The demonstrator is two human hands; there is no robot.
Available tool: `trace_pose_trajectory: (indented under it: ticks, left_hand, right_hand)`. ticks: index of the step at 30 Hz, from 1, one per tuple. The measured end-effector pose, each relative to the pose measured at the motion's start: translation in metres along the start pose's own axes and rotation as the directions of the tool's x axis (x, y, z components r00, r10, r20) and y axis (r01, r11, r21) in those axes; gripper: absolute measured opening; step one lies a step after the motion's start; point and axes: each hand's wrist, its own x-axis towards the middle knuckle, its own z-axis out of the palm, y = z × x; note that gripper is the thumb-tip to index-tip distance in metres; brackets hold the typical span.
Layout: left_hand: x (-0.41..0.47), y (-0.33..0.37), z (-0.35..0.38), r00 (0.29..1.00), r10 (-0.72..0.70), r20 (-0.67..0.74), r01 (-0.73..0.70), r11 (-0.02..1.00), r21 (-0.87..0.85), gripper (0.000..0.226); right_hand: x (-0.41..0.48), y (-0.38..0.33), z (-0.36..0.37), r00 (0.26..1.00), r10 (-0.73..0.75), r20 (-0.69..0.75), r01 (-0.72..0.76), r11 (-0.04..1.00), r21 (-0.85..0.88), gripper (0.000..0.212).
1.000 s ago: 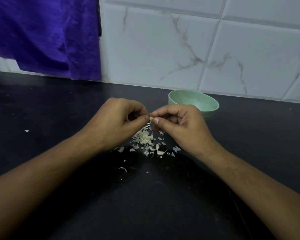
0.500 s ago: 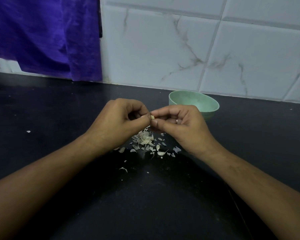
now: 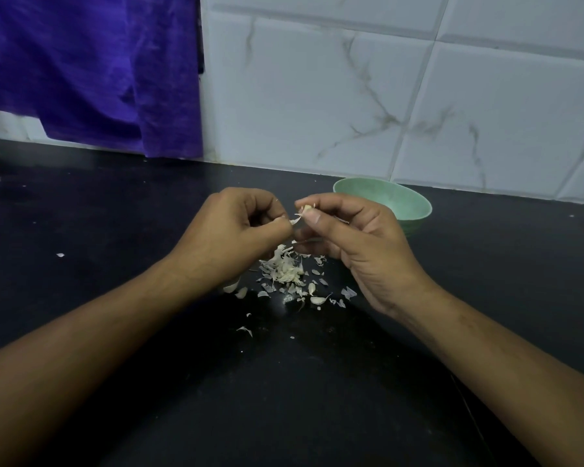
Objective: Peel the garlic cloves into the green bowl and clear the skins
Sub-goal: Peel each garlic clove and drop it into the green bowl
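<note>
Small pale garlic clove (image 3: 307, 208): held in the air above the tabletop, in front of the bowl, between the right thumb and forefinger; its papery coat is ragged and partly lifted.
Right hand (image 3: 358, 244): palm turned leftward, thumb on the near side of the clove, forefinger over the top, the other fingers loosely curled beneath.
Left hand (image 3: 236, 227): back toward the camera, fingers curled in, thumb and forefinger tips pinching a thin flake of skin (image 3: 294, 221) that reaches toward the clove; whether it is attached cannot be told.
Forearms: bare, coming in from the lower corners, converging over the heap.
Pale green round bowl (image 3: 415, 210): smooth and matte, standing on the tabletop just behind the right hand, partly hidden by it.
Heap of dry garlic skins (image 3: 285, 267): whitish, curled, flaky, lying under the hands, with loose bits scattered around.
Black tabletop (image 3: 115, 230): dull, dark, faintly speckled.
Wall: glossy white tiles (image 3: 317, 96) with grey veining; a creased purple cloth (image 3: 91, 72) hangs at left.
</note>
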Motion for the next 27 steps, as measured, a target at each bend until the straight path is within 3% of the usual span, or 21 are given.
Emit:
trace_pose_trajectory:
  ticks: [4,10,14,16,20,27]
  left_hand:
    - [0.0000,-0.0002,-0.0008,0.999,-0.039,-0.009,0.039,0.998,0.040,0.019]
    - [-0.0009,-0.0024,-0.0016,1.000,-0.020,-0.015,0.021,0.997,0.078,0.040]
    - [-0.0003,-0.0050,-0.0024,1.000,-0.017,-0.016,0.018,0.992,0.123,0.034]
    - [0.0010,-0.0062,-0.0024,1.000,-0.030,0.007,0.029,0.997,0.078,0.025]
    - [0.0014,-0.0055,-0.0004,0.997,-0.038,0.068,0.050,0.984,-0.172,0.007]
    - [0.0032,-0.0066,0.0023,0.997,-0.028,0.066,0.043,0.970,-0.238,0.010]
  right_hand:
    - [0.0012,-0.0043,-0.0025,0.997,0.067,-0.032,-0.064,0.994,0.084,0.019]
    - [0.0007,-0.0035,-0.0053,0.993,0.110,-0.047,-0.109,0.994,0.033,0.021]
    - [-0.0001,-0.0034,-0.0050,0.993,0.111,-0.049,-0.111,0.994,-0.006,0.021]
    - [-0.0004,-0.0031,-0.0064,0.993,0.109,-0.043,-0.111,0.993,-0.028,0.018]
    - [-0.0020,-0.0013,-0.0056,0.995,0.098,-0.027,-0.100,0.991,-0.087,0.018]
    - [-0.0036,-0.0040,-0.0002,0.996,0.087,-0.008,-0.087,0.992,-0.086,0.014]
